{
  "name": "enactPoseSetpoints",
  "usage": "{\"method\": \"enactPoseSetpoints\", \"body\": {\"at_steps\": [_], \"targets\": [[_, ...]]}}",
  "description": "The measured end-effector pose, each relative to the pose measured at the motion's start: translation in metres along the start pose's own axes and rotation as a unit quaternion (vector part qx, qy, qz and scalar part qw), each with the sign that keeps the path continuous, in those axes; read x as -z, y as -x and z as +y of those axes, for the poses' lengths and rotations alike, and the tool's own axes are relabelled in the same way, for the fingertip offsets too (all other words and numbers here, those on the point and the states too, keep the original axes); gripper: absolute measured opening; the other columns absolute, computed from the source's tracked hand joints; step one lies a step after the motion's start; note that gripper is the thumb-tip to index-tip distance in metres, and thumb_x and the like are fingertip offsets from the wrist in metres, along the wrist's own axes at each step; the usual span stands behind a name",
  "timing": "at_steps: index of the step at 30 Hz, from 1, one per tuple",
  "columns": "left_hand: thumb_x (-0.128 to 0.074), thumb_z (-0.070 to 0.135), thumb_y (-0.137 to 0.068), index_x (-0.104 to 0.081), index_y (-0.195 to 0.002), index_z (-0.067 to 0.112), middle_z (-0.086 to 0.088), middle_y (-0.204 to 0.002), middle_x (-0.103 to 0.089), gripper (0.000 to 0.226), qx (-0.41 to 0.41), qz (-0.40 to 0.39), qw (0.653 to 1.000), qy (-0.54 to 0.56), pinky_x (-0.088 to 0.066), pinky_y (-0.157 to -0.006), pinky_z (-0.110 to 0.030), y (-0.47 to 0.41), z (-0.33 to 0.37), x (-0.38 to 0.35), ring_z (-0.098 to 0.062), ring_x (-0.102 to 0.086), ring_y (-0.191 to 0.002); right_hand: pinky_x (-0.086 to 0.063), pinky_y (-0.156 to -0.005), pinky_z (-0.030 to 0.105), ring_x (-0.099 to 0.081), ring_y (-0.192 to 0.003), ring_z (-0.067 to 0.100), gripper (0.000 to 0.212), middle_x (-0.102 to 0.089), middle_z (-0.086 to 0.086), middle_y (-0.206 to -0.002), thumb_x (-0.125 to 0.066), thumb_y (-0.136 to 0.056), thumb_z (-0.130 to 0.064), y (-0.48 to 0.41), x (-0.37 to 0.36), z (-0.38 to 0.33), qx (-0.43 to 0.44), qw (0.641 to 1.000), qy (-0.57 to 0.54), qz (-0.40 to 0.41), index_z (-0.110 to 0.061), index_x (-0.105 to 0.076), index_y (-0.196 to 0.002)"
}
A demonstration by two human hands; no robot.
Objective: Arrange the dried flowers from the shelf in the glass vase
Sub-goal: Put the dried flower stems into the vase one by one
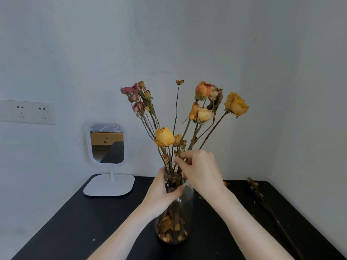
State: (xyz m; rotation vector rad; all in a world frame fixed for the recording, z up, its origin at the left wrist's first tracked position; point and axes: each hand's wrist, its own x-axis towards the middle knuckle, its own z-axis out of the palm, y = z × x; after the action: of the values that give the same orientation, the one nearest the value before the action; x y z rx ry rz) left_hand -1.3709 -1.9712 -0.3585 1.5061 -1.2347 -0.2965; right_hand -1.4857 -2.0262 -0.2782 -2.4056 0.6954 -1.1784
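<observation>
Nearest you, the glass vase [188,203] stands upright on the black surface [75,222], its bottom filled with loose dried petals. Your left hand [165,190] is wrapped around its narrow neck, thumb across the front, steadying it. Just above that, your right hand [201,171] pinches stems between thumb and fingertips right over the vase mouth.

The dried flowers [201,113] already sit in the vase and fan upward from your right hand: yellow and orange roses, with a pink cluster leaning away over your left hand.

Treat these as light but brittle. The stems look stiff and likely to snap rather than bend, and the heads will probably shed if brushed. Take hold low on the bare stems, as you are doing, never on the blooms. The glass is smooth and may be top-heavy with that spread, so keep the neck steadied.

Well out from your right hand, 1 more dried stem [262,199] lies flat on the surface. Beyond your left hand stand a white mirror [107,143] and 2 wall sockets [28,112].
</observation>
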Motion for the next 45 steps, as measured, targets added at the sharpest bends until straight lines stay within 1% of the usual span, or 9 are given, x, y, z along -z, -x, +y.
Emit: {"method": "enactPoseSetpoints", "body": {"at_steps": [7, 10, 19, 23, 27, 31, 35, 40, 45], "targets": [[-0.070, 0.028, -0.079, -0.039, -0.126, 0.029, 0.015, -0.118, -0.056, 0.056, -0.015, 0.004, 1.000, -0.002, -0.043, -0.085, -0.009, 0.000, -0.002, 0.000, 0.003, -0.053, -0.110, -0.044, -0.057, 0.011, -0.052, -0.057, 0.001, 0.024, -0.056, -0.011, -0.068, -0.058, -0.089, -0.033, 0.001, 0.005, -0.007, 0.036, 0.997, -0.027, 0.059, -0.018, -0.070, -0.104], [-0.070, 0.028, -0.079, -0.040, -0.123, 0.031, 0.017, -0.114, -0.057, 0.054, -0.019, 0.008, 1.000, -0.006, -0.043, -0.082, -0.003, -0.001, -0.003, 0.000, 0.007, -0.053, -0.107, -0.046, -0.058, 0.013, -0.049, -0.054, -0.001, 0.024, -0.057, -0.011, -0.070, -0.059, -0.088, -0.033, 0.005, 0.005, -0.005, 0.032, 0.998, -0.031, 0.050, -0.019, -0.071, -0.104], [-0.073, 0.032, -0.072, -0.046, -0.114, 0.035, 0.016, -0.105, -0.063, 0.050, 0.029, -0.014, 0.999, -0.021, -0.045, -0.081, -0.014, -0.013, -0.010, 0.007, 0.004, -0.058, -0.100, -0.049, -0.055, 0.018, -0.047, -0.049, -0.002, 0.022, -0.054, -0.013, -0.064, -0.060, -0.087, -0.033, -0.002, 0.003, -0.008, 0.025, 0.998, -0.036, 0.033, -0.020, -0.072, -0.102], [-0.072, 0.032, -0.072, -0.043, -0.108, 0.044, 0.017, -0.103, -0.062, 0.048, 0.047, -0.036, 0.998, -0.025, -0.047, -0.081, -0.014, -0.018, -0.012, 0.010, 0.006, -0.058, -0.098, -0.055, -0.061, 0.025, -0.049, -0.055, 0.001, 0.028, -0.067, -0.003, -0.075, -0.060, -0.088, -0.033, -0.004, 0.002, -0.008, 0.033, 0.999, -0.027, 0.021, -0.021, -0.067, -0.112], [-0.071, 0.034, -0.076, -0.037, -0.119, 0.034, 0.022, -0.109, -0.055, 0.055, 0.059, -0.058, 0.996, -0.046, -0.044, -0.075, -0.009, -0.016, -0.004, 0.013, 0.003, -0.054, -0.105, -0.057, -0.067, 0.026, -0.053, -0.058, 0.000, 0.037, -0.071, 0.002, -0.081, -0.061, -0.085, -0.038, 0.002, 0.010, -0.010, 0.032, 0.999, -0.022, 0.020, -0.025, -0.062, -0.120], [-0.069, 0.033, -0.080, -0.025, -0.143, 0.022, 0.017, -0.134, -0.033, 0.077, 0.073, 0.066, 0.995, -0.005, -0.027, -0.108, -0.029, 0.012, 0.000, 0.013, -0.002, -0.032, -0.127, -0.044, -0.051, 0.009, -0.054, -0.045, -0.004, 0.030, -0.059, -0.011, -0.056, -0.061, -0.082, -0.042, 0.018, 0.031, 0.006, 0.027, 0.999, -0.014, 0.016, -0.031, -0.064, -0.110], [-0.065, 0.008, -0.082, -0.047, -0.106, 0.028, 0.007, -0.111, -0.050, 0.036, 0.031, 0.211, 0.977, -0.012, -0.037, -0.093, -0.021, 0.066, -0.005, -0.004, -0.007, -0.050, -0.101, -0.045, -0.045, 0.010, -0.056, -0.040, 0.001, 0.016, -0.062, -0.004, -0.054, -0.063, -0.083, -0.038, 0.034, 0.056, 0.055, -0.071, 0.996, -0.028, 0.039, -0.033, -0.065, -0.097], [-0.067, -0.001, -0.076, -0.053, -0.085, 0.024, -0.002, -0.078, -0.054, 0.030, 0.005, 0.065, 0.997, -0.029, -0.040, -0.066, -0.009, 0.097, -0.009, -0.048, -0.011, -0.053, -0.072, -0.047, -0.048, 0.019, -0.055, -0.038, 0.008, 0.016, -0.065, -0.001, -0.058, -0.063, -0.085, -0.031, 0.062, 0.078, 0.134, -0.222, 0.973, 0.011, 0.064, -0.023, -0.068, -0.097], [-0.063, 0.023, -0.085, -0.055, -0.081, 0.030, 0.005, -0.081, -0.052, 0.012, 0.024, -0.061, 0.994, -0.089, -0.040, -0.062, -0.015, 0.068, -0.002, -0.105, -0.005, -0.049, -0.065, -0.041, -0.047, 0.018, -0.055, -0.039, 0.003, 0.014, -0.065, -0.004, -0.060, -0.063, -0.085, -0.032, 0.091, 0.090, 0.185, -0.311, 0.946, 0.088, -0.008, -0.023, -0.066, -0.095]]}}
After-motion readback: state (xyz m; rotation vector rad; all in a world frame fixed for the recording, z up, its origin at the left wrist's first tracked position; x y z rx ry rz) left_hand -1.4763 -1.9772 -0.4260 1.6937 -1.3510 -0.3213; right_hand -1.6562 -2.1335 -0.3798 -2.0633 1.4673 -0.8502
